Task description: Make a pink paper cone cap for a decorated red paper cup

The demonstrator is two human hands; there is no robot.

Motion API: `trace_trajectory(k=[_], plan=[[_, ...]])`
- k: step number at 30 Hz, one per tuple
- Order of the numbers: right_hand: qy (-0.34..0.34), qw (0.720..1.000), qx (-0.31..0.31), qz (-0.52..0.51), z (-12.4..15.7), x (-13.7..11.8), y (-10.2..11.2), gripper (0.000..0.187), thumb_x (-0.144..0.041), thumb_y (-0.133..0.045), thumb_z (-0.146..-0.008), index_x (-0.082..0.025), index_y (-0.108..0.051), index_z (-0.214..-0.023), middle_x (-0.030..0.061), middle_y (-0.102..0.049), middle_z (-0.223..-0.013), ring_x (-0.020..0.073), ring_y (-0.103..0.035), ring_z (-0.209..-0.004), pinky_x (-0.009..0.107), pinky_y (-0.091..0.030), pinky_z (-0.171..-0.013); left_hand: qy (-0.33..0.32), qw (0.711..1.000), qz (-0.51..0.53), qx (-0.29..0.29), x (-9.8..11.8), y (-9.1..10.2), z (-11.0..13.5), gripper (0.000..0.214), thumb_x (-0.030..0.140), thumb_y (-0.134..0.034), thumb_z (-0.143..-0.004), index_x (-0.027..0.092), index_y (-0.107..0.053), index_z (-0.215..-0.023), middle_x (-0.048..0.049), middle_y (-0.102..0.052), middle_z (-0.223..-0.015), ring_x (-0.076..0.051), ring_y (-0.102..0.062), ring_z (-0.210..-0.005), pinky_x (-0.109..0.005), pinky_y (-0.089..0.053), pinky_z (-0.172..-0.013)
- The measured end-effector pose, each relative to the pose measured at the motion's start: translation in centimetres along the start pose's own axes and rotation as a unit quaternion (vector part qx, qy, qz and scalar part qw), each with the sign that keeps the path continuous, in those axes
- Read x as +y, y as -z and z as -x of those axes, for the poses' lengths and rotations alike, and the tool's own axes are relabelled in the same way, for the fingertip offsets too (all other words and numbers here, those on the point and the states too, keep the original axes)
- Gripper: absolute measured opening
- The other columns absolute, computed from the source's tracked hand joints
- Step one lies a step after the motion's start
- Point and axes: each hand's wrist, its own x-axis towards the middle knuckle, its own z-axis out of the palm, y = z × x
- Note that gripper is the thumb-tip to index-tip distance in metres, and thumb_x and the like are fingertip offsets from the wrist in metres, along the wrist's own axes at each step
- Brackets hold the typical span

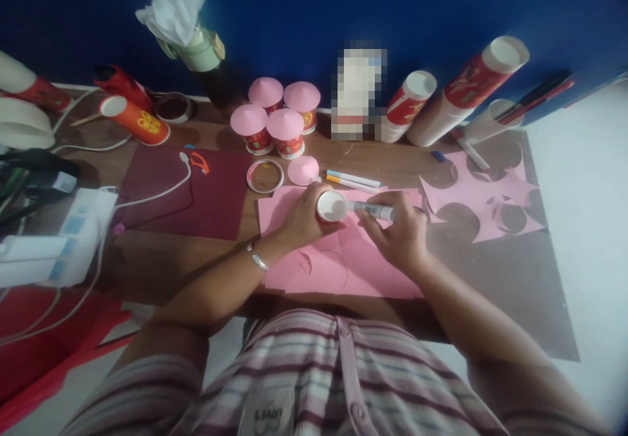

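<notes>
My left hand [300, 217] is wrapped round a small red paper cup [331, 206] with a white inside, holding it over a pink paper sheet [338, 259]. My right hand [398, 233] grips a white glue stick or marker [375, 210] whose tip touches the cup's rim. A loose pink paper disc [303, 170] lies just beyond the cup. Several red cups capped with pink cones [275, 119] stand in a cluster farther back.
A tape roll [265, 176] and two pens [352, 180] lie near the disc. Cut-out pink scraps [483, 194] lie at the right, stacked cup sleeves [466, 89] lean on the blue wall, a dark red sheet [196, 191] and power strip [59, 240] sit left.
</notes>
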Motion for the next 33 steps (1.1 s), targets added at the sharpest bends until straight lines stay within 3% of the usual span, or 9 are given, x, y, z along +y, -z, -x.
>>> trace_trajectory(k=[8, 22, 27, 33], plan=[[0.021, 1.000, -0.001, -0.001, 0.1, 0.1, -0.1, 0.014, -0.033, -0.068, -0.090, -0.024, -0.058, -0.093, -0.0007, -0.073, -0.071, 0.0154, -0.067, -0.052, 0.025, -0.049, -0.049, 0.007, 1.000, 0.014, 0.000, 0.2, 0.1, 0.0, 0.070, 0.071, -0.079, -0.069, 0.022, -0.052, -0.111, -0.0071, -0.062, -0.104, -0.024, -0.063, -0.093, -0.040, -0.054, -0.080], [-0.027, 0.999, -0.042, -0.009, 0.0, 0.6, 0.3, 0.017, -0.035, -0.067, -0.090, -0.023, -0.057, -0.093, -0.0017, -0.073, -0.070, 0.0131, -0.059, -0.042, 0.026, -0.046, -0.047, 0.005, 1.000, 0.013, 0.007, 0.1, 0.0, 0.0, 0.070, 0.064, -0.086, -0.065, 0.022, -0.055, -0.111, -0.0074, -0.063, -0.107, -0.024, -0.064, -0.097, -0.041, -0.054, -0.085], [-0.090, 0.993, -0.037, -0.061, -1.0, 0.7, 0.1, 0.023, -0.041, -0.068, -0.091, -0.022, -0.057, -0.097, 0.0011, -0.074, -0.078, 0.0166, -0.069, -0.056, 0.027, -0.050, -0.050, 0.011, 1.000, -0.002, 0.011, 0.3, 0.0, 0.0, 0.071, 0.062, -0.087, -0.065, 0.023, -0.054, -0.113, -0.0074, -0.065, -0.109, -0.025, -0.066, -0.097, -0.041, -0.055, -0.083], [-0.062, 0.996, -0.044, -0.054, -1.8, 0.6, -0.2, 0.021, -0.039, -0.070, -0.090, -0.023, -0.057, -0.094, 0.0000, -0.074, -0.075, 0.0178, -0.071, -0.062, 0.029, -0.053, -0.056, 0.015, 1.000, 0.008, 0.005, 0.4, 0.1, -0.1, 0.070, 0.060, -0.088, -0.064, 0.023, -0.054, -0.113, -0.0080, -0.066, -0.110, -0.025, -0.066, -0.098, -0.042, -0.055, -0.083]])
